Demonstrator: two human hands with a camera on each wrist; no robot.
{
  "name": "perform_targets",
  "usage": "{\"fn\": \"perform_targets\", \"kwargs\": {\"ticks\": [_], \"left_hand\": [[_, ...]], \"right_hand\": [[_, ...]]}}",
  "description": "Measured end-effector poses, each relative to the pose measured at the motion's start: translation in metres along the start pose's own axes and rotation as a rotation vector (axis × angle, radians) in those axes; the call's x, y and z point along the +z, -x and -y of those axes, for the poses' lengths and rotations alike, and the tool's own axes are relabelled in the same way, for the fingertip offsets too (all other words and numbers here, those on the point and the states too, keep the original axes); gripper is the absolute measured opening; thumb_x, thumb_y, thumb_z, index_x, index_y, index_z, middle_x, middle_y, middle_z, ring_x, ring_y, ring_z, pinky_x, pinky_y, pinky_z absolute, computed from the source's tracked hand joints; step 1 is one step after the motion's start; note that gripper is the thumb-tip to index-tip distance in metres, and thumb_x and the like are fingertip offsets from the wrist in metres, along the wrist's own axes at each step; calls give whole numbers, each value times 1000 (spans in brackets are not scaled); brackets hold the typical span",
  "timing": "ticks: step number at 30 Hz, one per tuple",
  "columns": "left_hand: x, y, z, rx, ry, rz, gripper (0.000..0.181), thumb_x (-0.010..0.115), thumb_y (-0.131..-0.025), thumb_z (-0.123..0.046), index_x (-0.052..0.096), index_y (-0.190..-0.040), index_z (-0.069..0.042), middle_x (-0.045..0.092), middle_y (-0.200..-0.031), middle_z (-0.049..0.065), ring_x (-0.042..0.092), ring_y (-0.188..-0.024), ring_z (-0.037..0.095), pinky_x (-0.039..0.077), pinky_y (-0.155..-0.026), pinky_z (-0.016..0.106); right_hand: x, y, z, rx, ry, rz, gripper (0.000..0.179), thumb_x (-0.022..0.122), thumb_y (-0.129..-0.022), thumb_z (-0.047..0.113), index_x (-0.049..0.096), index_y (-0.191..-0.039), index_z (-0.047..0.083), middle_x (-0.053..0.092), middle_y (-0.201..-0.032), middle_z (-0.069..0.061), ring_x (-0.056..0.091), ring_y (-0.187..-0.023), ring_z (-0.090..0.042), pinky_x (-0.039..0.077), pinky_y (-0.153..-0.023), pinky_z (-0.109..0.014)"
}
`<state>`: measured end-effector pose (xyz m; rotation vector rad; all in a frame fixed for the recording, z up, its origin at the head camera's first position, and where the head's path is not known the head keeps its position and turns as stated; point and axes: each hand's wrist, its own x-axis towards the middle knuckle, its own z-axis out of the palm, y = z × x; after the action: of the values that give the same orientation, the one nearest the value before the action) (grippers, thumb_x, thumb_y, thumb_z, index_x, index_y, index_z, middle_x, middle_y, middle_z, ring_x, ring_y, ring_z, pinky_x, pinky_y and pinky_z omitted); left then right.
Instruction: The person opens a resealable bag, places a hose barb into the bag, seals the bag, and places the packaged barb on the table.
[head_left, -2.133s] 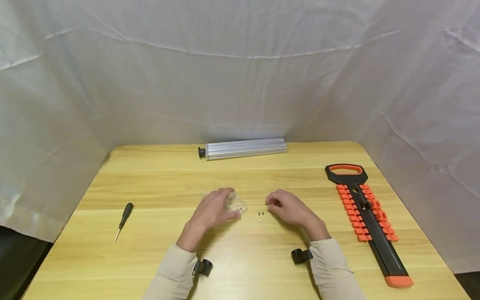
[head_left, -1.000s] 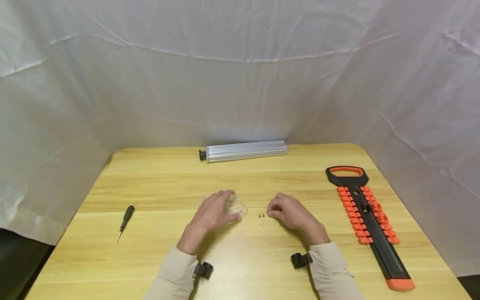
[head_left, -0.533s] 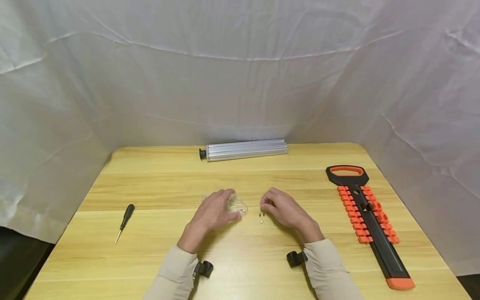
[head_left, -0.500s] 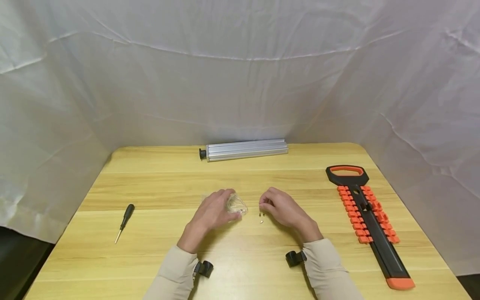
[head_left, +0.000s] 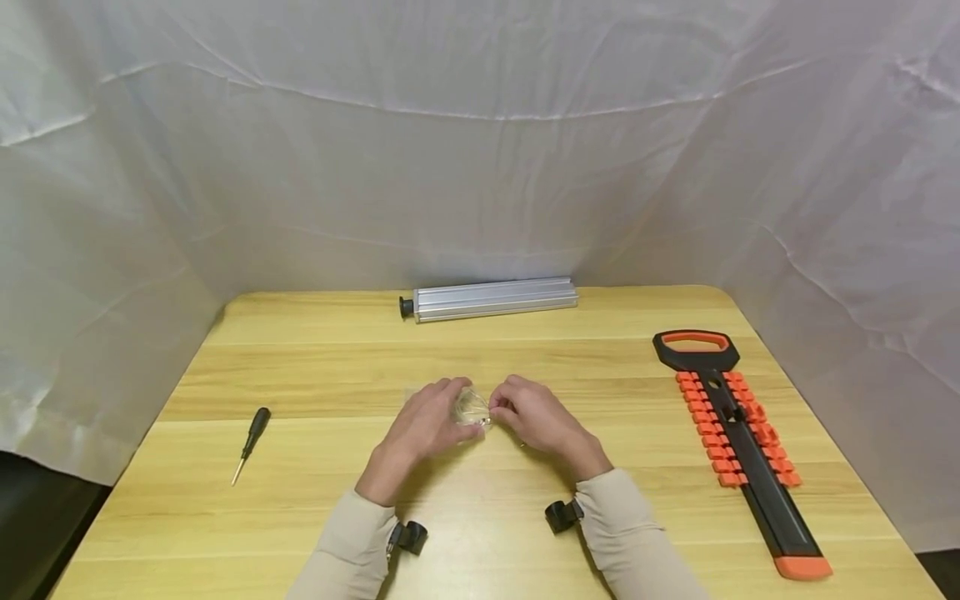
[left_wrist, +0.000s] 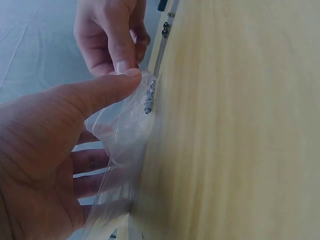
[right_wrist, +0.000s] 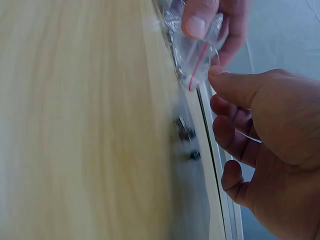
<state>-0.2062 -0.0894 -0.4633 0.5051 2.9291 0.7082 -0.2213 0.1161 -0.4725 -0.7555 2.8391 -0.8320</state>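
Observation:
My left hand holds a small clear zip bag low over the table, thumb on its near side. A red seal stripe crosses the bag in the right wrist view. Small metal pieces, apparently screws, lie in it. At the bag's right edge, the thumb and index finger of my right hand pinch the rim; whether a screw is between them cannot be seen. Several small screws stand or lie on the table beneath the right hand, which mostly hides them in the head view.
On the left lies a screwdriver with a black handle. An aluminium profile bar with a black knob lies at the table's back edge. A black rack with orange clips lies on the right. Pale cloth encloses the table.
My right hand has moved left from beside the loose screws to the bag's edge. The left hand and the bag have stayed in place.

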Motion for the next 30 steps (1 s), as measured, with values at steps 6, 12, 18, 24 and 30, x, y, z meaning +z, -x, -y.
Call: {"fn": "perform_targets", "kwargs": {"ticks": [6, 12, 18, 24, 30], "left_hand": [[0, 0, 2, 1, 14, 0, 76, 77, -77, -51, 48, -140, -20, 60, -131, 6, 58, -116, 27, 48, -96, 45], [-1, 0, 2, 10, 11, 2, 76, 77, -78, -50, 47, -140, -19, 60, -131, 6, 58, -116, 28, 49, -96, 45], [0, 0, 2, 9, 8, 5, 75, 77, -77, -50, 48, -139, -18, 62, -125, 6, 61, -108, 25, 51, -88, 41], [-1, 0, 1, -1, 11, 9, 75, 77, -77, -50, 48, -139, -19, 62, -124, 5, 60, -103, 22, 51, -85, 39], [-1, 0, 1, -6, 19, 14, 76, 77, -77, -50, 48, -140, -19, 61, -127, 7, 60, -107, 24, 51, -89, 41]], "right_hand": [[6, -7, 8, -38, 24, 2, 6, 63, -94, 25, 68, -93, 21, 58, -90, 10, 54, -81, -5, 48, -79, -27], [7, -8, 11, -32, 7, 14, 6, 64, -93, 24, 68, -95, 21, 58, -91, 11, 54, -81, -5, 47, -79, -28], [-1, -2, 6, 0, -5, 4, 8, 63, -94, 24, 69, -99, 21, 57, -89, 12, 53, -80, -5, 48, -77, -27], [-11, 8, -7, 35, 19, -24, 9, 61, -96, 24, 69, -98, 21, 56, -88, 12, 52, -78, -6, 47, -75, -27], [-15, 15, -20, 50, 18, -39, 9, 61, -95, 24, 69, -98, 21, 56, -87, 12, 53, -80, -5, 48, -76, -27]]}}
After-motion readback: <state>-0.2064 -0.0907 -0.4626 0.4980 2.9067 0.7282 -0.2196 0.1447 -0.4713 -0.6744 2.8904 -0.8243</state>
